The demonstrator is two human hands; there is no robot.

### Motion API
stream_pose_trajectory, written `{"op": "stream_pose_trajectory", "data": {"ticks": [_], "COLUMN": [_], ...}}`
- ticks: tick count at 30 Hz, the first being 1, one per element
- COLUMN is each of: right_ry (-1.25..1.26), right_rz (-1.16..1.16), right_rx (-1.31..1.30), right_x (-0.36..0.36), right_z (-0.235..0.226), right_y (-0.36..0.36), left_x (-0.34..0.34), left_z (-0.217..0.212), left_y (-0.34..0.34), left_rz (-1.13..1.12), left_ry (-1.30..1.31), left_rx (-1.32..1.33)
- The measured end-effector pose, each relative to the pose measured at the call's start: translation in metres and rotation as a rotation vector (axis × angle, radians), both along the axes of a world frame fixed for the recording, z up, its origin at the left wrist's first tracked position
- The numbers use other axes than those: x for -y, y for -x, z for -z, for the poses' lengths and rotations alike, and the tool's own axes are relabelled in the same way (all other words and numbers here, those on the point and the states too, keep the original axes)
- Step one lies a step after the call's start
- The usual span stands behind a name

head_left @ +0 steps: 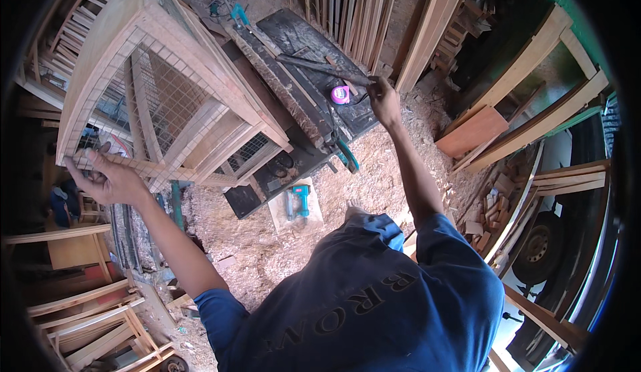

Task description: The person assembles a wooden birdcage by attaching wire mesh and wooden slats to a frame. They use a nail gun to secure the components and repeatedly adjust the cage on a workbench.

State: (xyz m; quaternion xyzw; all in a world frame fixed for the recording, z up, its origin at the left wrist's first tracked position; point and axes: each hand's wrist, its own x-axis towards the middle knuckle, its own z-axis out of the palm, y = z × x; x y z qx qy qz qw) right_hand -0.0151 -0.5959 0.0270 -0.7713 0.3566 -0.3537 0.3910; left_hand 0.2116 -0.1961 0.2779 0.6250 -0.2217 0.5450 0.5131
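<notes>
At the left, a wooden frame with wire mesh (183,78) stands tilted on the dark workbench (310,35). My left hand (110,177) is closed around its lower left corner, where mesh meets wood. Over the bench, my right hand (384,102) grips the end of a long, dark, bar-like tool (324,68), whose exact kind I cannot make out. The tool points left across the bench top. Just below it lies a pink tape measure (340,94), close to my right hand.
A turquoise power tool (302,200) rests on a pale board on the shavings-covered floor. A turquoise-handled clamp (347,155) sits at the bench's near edge. Long boards (347,12) lean beyond the bench. Curved wooden frames (534,92) stand right; stacked wooden pieces (100,332) lie lower left.
</notes>
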Motion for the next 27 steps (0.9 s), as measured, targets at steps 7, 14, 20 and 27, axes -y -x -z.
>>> {"op": "stream_pose_trajectory", "data": {"ticks": [7, 14, 20, 27], "right_ry": [0.025, 0.120, 0.336, 0.168], "right_rz": [-0.194, -0.273, -0.328, -0.426], "right_rx": [-0.693, -0.860, -0.888, -0.641], "right_x": [0.090, 0.101, 0.098, 0.116], "right_z": [0.150, 0.171, 0.161, 0.120], "right_y": [-0.041, -0.101, -0.083, -0.057], "left_x": [0.002, 0.002, 0.000, -0.002], "left_z": [0.002, 0.004, 0.007, 0.009], "left_y": [-0.017, -0.028, -0.033, -0.034], "left_rz": [-0.114, 0.004, -0.041, -0.072], "left_ry": [-0.092, -0.051, -0.049, -0.042], "left_rx": [0.197, 0.235, 0.252, 0.249]}}
